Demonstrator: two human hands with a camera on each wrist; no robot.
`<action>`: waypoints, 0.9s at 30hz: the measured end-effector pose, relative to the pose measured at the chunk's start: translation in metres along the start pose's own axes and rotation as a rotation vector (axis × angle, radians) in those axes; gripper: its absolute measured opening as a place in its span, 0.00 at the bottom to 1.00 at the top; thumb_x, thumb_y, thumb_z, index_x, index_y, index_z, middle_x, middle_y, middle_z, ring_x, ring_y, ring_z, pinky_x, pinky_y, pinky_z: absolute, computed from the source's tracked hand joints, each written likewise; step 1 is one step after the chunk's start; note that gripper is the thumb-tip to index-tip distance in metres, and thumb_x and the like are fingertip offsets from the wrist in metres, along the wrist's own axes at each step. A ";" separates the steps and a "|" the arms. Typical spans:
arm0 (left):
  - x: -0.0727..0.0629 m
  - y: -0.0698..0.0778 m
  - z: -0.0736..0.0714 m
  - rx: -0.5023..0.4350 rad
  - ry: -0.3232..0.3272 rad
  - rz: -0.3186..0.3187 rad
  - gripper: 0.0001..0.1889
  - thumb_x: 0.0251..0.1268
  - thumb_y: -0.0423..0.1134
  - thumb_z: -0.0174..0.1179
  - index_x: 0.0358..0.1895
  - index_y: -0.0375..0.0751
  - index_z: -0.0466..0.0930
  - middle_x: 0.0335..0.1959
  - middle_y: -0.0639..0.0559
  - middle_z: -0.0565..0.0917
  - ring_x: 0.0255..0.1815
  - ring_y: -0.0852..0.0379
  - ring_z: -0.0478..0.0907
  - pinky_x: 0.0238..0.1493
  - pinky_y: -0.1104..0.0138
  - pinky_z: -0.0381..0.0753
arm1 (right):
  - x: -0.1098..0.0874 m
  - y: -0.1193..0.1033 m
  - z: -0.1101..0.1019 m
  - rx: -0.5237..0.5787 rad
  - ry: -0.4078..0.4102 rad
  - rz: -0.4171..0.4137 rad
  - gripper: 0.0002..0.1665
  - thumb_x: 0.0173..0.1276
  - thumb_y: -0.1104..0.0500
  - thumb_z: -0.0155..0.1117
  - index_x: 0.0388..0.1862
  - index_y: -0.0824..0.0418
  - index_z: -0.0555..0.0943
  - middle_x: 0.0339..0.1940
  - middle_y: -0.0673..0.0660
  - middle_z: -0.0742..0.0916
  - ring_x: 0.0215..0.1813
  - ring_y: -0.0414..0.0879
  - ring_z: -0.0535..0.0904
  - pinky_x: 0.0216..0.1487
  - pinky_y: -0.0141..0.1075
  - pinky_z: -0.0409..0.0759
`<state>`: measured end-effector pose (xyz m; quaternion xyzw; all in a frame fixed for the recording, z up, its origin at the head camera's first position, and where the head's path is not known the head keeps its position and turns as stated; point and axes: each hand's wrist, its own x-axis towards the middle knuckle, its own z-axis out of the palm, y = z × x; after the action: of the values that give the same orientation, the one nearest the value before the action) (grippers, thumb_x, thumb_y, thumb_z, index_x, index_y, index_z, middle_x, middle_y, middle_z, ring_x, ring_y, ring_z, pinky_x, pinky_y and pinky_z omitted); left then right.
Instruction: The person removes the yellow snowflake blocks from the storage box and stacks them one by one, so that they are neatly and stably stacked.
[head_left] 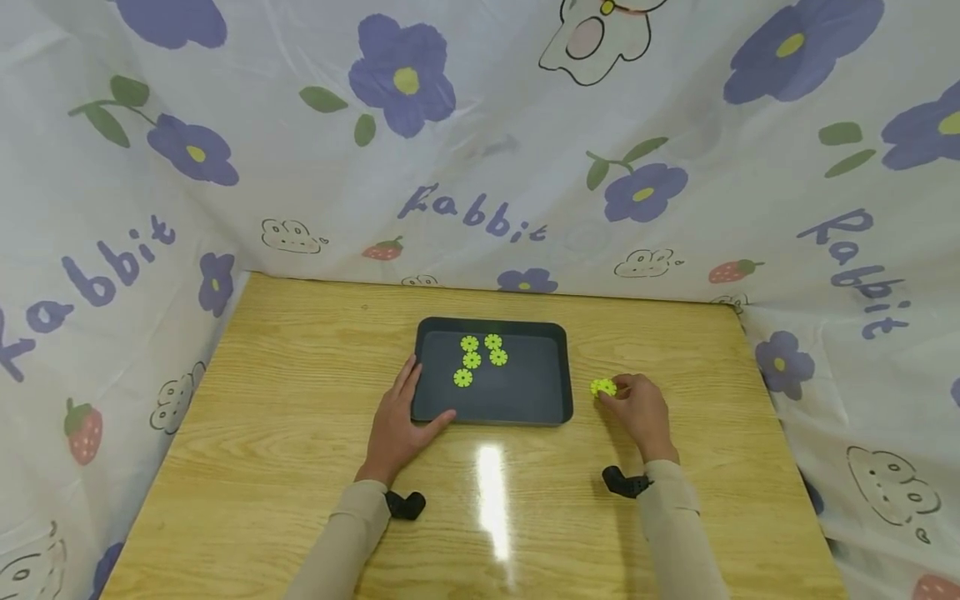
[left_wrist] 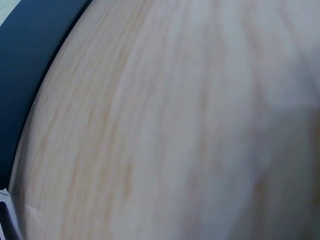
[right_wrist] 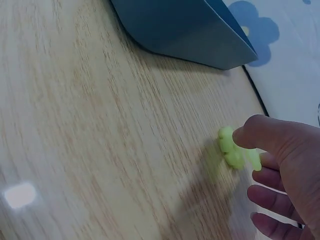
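Note:
A dark grey rectangular tray (head_left: 525, 392) lies on the wooden table, and several flat yellow-green notched discs (head_left: 462, 378) rest inside its left half. My left hand (head_left: 397, 425) touches the tray's left side, its fingers along the edge and its thumb at the front rim. To the right of the tray, my right hand (head_left: 637, 410) pinches yellow-green notched pieces (head_left: 602, 387) between thumb and fingers. Seen from the right wrist, those pieces (right_wrist: 232, 152) are just above the table or touching it; I cannot tell which. The left wrist view misses the left hand.
The wooden table (head_left: 285, 400) extends around the tray. A white curtain (head_left: 480, 150) with purple flowers and rabbit drawings encloses the back and both sides. Black wrist-camera mounts (head_left: 406, 505) stick out from both sleeves.

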<state>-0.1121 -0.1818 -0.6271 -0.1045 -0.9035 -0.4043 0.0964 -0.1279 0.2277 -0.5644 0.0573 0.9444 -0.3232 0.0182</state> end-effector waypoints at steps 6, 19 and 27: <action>0.001 0.000 0.000 -0.005 -0.006 -0.005 0.53 0.61 0.65 0.70 0.83 0.41 0.58 0.85 0.60 0.51 0.80 0.43 0.60 0.74 0.40 0.65 | 0.003 -0.004 0.003 -0.018 -0.008 -0.004 0.26 0.69 0.56 0.74 0.59 0.72 0.83 0.49 0.69 0.87 0.47 0.60 0.86 0.47 0.55 0.86; 0.002 0.002 -0.004 -0.008 -0.006 -0.006 0.53 0.61 0.64 0.71 0.82 0.41 0.58 0.85 0.61 0.51 0.79 0.42 0.61 0.73 0.40 0.66 | 0.004 -0.006 0.006 -0.038 -0.031 -0.003 0.26 0.68 0.57 0.75 0.58 0.73 0.83 0.46 0.68 0.87 0.45 0.59 0.85 0.45 0.54 0.86; 0.002 0.001 -0.003 0.002 -0.003 -0.002 0.53 0.61 0.64 0.71 0.82 0.40 0.59 0.85 0.57 0.52 0.79 0.41 0.62 0.72 0.39 0.67 | 0.002 -0.006 0.006 -0.038 -0.041 -0.003 0.27 0.70 0.55 0.73 0.60 0.73 0.83 0.48 0.68 0.87 0.47 0.60 0.86 0.46 0.54 0.86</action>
<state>-0.1132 -0.1830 -0.6235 -0.1042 -0.9042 -0.4032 0.0950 -0.1311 0.2193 -0.5658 0.0488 0.9499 -0.3065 0.0382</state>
